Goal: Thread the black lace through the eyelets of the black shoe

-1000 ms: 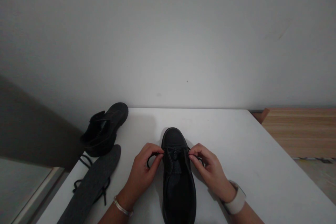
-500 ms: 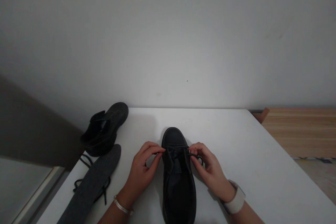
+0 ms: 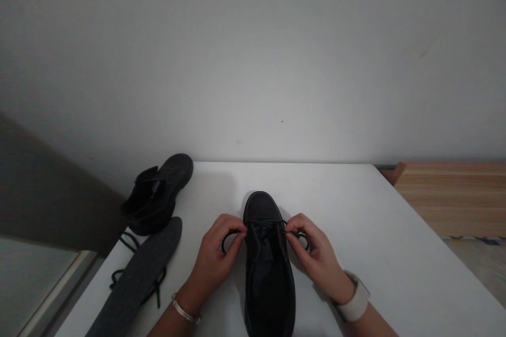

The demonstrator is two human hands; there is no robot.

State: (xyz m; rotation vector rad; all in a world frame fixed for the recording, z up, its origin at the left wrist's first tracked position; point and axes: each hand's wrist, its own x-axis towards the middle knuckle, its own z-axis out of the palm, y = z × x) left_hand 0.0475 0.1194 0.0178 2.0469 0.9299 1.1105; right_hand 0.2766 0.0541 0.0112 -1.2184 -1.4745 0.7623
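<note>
- We see a black shoe (image 3: pixel 269 268) lying between our two hands, toe pointing away from us, its opening dark and its lace threaded only near the toe.
- Our left hand (image 3: pixel 213 260) pinches one end of the black lace (image 3: pixel 227 239), which loops just beyond the fingertips on the shoe's left flank.
- Our right hand (image 3: pixel 316 253) pinches the other lace end against the shoe's right flank; a pale watch (image 3: pixel 356 303) sits on that wrist.
- The white table (image 3: pixel 375 231) lies bare to the right of the right hand, its far edge meeting the wall.
- Left of the left hand, a grey insole (image 3: pixel 138 274) lies over a loose lace, near the table's left edge.
- Beyond the insole, a second black shoe (image 3: pixel 158 192) stands at the far left corner, well apart from our hands.
</note>
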